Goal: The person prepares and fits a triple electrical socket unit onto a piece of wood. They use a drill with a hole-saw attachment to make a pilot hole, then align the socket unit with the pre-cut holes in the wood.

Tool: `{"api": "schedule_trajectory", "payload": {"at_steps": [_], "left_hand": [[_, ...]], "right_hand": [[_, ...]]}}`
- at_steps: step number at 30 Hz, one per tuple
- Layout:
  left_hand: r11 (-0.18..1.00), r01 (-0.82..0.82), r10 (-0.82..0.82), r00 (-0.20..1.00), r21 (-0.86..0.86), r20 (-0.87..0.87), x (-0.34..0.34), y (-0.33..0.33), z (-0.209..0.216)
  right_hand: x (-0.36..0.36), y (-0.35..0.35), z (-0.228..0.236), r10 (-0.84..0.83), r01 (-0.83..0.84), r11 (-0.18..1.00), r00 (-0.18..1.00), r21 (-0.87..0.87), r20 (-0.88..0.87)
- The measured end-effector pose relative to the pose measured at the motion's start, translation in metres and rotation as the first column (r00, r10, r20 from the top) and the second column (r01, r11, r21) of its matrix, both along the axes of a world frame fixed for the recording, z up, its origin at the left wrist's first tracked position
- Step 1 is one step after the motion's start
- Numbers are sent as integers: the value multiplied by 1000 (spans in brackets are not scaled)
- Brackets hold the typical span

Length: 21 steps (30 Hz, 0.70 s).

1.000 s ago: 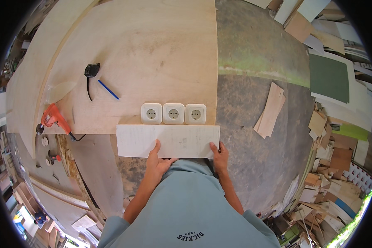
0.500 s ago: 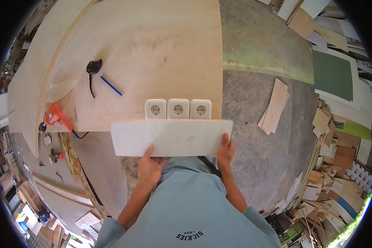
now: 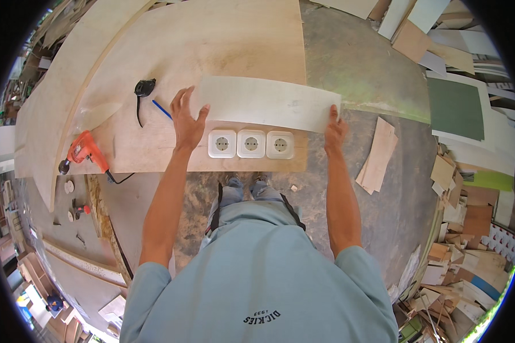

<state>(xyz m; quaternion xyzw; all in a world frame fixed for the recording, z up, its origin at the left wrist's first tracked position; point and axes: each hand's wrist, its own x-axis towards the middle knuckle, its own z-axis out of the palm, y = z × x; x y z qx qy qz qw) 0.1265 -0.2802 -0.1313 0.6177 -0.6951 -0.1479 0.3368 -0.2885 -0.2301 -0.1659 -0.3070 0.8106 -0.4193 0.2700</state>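
I hold a long pale rectangular board (image 3: pixel 266 103) over a large plywood sheet (image 3: pixel 212 46). My left hand (image 3: pixel 187 119) grips its left end with fingers spread. At the board's right end my right hand (image 3: pixel 334 130) clasps the edge. Just below the board, a white triple socket strip (image 3: pixel 251 143) lies on the plywood near its front edge, between my two arms.
An orange power drill (image 3: pixel 84 150) with a black cord lies at the left. A blue pencil (image 3: pixel 162 109) and a black plug (image 3: pixel 145 87) rest on the plywood. A wood offcut (image 3: pixel 377 155) lies on the concrete floor; piles of board scraps (image 3: pixel 469 114) fill the right side.
The pale board went from below the socket strip, close to my body, to above it, out over the plywood. Both arms stretched forward with it.
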Motion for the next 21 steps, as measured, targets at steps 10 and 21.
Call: {"api": "schedule_trajectory", "payload": {"at_steps": [10, 21], "left_hand": [[929, 172, -290, 889, 328, 355, 6, -17, -8], [939, 260, -314, 916, 224, 251, 17, -10, -26]], "right_hand": [[24, 6, -14, 149, -145, 988, 982, 43, -113], [16, 13, -32, 191, -188, 980, 981, 61, -46]]}}
